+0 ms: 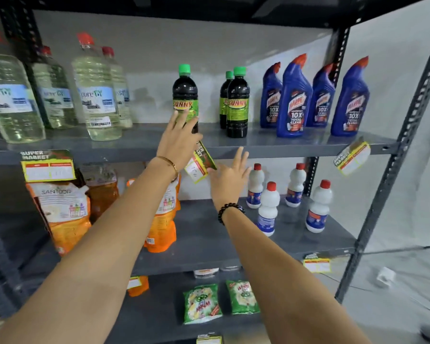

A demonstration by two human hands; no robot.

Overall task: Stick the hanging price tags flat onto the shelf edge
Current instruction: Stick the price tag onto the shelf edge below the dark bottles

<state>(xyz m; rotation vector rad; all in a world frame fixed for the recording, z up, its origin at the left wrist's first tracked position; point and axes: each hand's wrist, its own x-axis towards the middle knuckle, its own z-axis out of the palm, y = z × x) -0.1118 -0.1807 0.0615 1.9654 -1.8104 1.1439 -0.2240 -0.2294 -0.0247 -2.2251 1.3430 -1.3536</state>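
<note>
A yellow-and-green price tag (pixel 199 163) hangs crooked from the grey shelf edge (pixel 283 148), tilted to the right. My left hand (pixel 178 141) is spread open over the edge just left of it, fingers up against a dark bottle with a green cap (pixel 185 95). My right hand (pixel 230 176) is open too, fingers apart, its thumb side touching the tag's lower right corner. Another tag (pixel 352 158) dangles askew at the right end of the same edge. A third tag (pixel 47 166) sits flat at the left.
Clear oil bottles (pixel 94 95), two more dark bottles (pixel 236 103) and blue cleaner bottles (pixel 293 100) stand on the upper shelf. Orange pouches (pixel 65 212) and white bottles (pixel 268 209) fill the one below, which carries a tag (pixel 317 264). Green packets (pixel 201 304) lie lower down.
</note>
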